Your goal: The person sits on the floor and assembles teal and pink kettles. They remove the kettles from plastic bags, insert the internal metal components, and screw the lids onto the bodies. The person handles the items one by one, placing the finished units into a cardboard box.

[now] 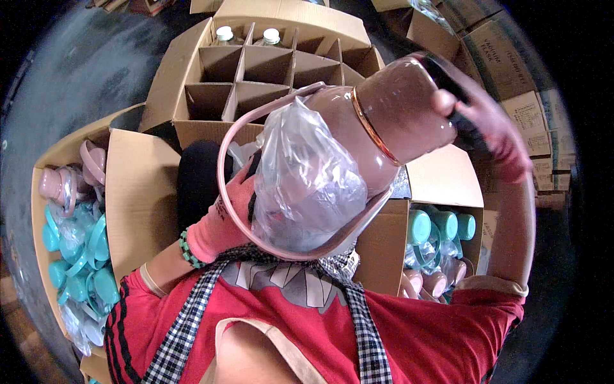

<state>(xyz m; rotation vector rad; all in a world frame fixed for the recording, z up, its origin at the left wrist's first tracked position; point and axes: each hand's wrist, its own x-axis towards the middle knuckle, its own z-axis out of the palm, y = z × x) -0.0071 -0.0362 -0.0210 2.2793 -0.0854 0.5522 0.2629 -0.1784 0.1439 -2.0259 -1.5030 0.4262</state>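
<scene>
A glossy pink vacuum flask (406,105) with a copper-coloured band is tilted in front of me, its base up to the right. Crinkled clear plastic (310,182) covers its lower-left end, and a pink carrying handle (225,150) loops around that end. My left hand (227,221), in a pink glove with a dark palm, is closed on the wrapped end; the plastic hides some fingers. At the base, my right hand (480,115), gloved in pink and black and slightly blurred, grips the flask with the bare thumb tip against its side.
Ahead stands an open carton with cardboard dividers (265,66), two white-capped bottles (271,36) in its far cells. An open carton (144,192) at left holds pink and teal flask parts; another at right holds teal cups (419,227) and pink pieces. Stacked cartons (502,61) stand far right.
</scene>
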